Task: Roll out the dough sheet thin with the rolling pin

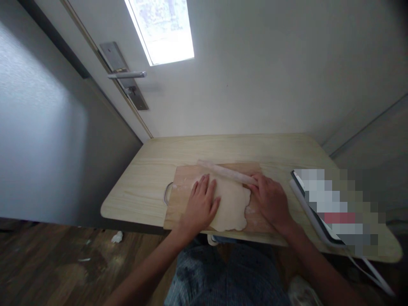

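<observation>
A flat sheet of pale dough [231, 206] lies on a wooden cutting board [182, 178] on a light wooden table [149, 170]. A floury rolling pin [225, 171] rests across the far edge of the dough. My left hand [200, 205] lies flat with fingers spread on the dough's left side, just short of the pin. My right hand [270, 199] lies palm down at the dough's right edge, its fingertips touching the pin's right end.
A tablet or phone [314, 212] with a white cable lies on the table at the right. A white door with a metal lever handle [126, 75] stands behind the table. A white scrap [117, 237] lies on the wooden floor at the left.
</observation>
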A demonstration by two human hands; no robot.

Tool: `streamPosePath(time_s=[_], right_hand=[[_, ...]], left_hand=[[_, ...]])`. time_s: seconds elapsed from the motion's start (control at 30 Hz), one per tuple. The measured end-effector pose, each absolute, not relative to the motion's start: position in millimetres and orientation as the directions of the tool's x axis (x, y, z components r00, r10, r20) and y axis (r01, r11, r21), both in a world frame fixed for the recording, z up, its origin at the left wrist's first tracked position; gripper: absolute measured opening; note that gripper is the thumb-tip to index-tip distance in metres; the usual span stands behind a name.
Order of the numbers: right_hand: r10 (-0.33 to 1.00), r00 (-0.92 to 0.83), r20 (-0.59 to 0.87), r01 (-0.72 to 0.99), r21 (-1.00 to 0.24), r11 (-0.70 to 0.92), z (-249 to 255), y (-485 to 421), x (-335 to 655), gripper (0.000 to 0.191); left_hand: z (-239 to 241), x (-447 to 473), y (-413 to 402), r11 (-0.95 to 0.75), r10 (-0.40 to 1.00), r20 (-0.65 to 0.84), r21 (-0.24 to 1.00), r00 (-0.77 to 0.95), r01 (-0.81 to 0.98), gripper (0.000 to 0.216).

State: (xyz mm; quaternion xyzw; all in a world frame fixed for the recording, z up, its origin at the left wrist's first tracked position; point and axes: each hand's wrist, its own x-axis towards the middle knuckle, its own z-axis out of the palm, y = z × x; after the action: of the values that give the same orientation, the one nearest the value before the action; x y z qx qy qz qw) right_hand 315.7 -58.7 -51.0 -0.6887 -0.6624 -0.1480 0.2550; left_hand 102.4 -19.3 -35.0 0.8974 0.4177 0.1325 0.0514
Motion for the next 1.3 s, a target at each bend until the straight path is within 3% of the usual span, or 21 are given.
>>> streamPosePath(time_s=[0.13,0.27,0.43,0.57,0.73,0.97,1.3], right_hand=[[0.822,0.047,0.568,0.977,-0.197,0.080,-51.9,-57.1,318.9,0.032],[0.802,0.017,0.596,0.943,-0.277,0.186,-50.1,-59.8,321.0,0.028],[0.728,-0.076,0.682,0.887,-0.288,0.362,-46.4,-64.6,322.8,0.014],[0.684,-0.098,0.723,0.846,-0.302,0.440,-46.1,-68.3,323.8,0.009],[0.743,-0.070,0.666,0.890,-0.295,0.348,-45.4,-69.3,321.1,0.020],[0.844,-0.209,0.493,0.961,-0.055,0.270,-38.8,-61.2,313.3,0.035],[0.952,-0.122,0.282,0.989,-0.048,0.141,-22.1,-17.6,313.5,0.044]], left_hand=[[-34.2,86.7,-33.9,-0.727,0.686,0.229,0.176,0.690,0.664,0.046],[-27.5,69.1,-36.7,-0.770,0.622,0.372,0.133,0.689,0.624,0.033],[-15.6,60.0,-20.1,-0.709,0.656,0.493,0.141,0.572,0.691,0.031],[-11.7,63.4,-8.5,-0.670,0.706,0.449,0.171,0.548,0.723,0.034],[-19.9,75.0,-13.8,-0.641,0.754,0.280,0.117,0.594,0.759,0.044],[-17.4,86.6,-17.7,-0.573,0.802,0.195,-0.016,0.564,0.820,0.052],[-12.0,104.1,29.9,-0.511,0.852,0.151,0.036,0.501,0.859,0.051]])
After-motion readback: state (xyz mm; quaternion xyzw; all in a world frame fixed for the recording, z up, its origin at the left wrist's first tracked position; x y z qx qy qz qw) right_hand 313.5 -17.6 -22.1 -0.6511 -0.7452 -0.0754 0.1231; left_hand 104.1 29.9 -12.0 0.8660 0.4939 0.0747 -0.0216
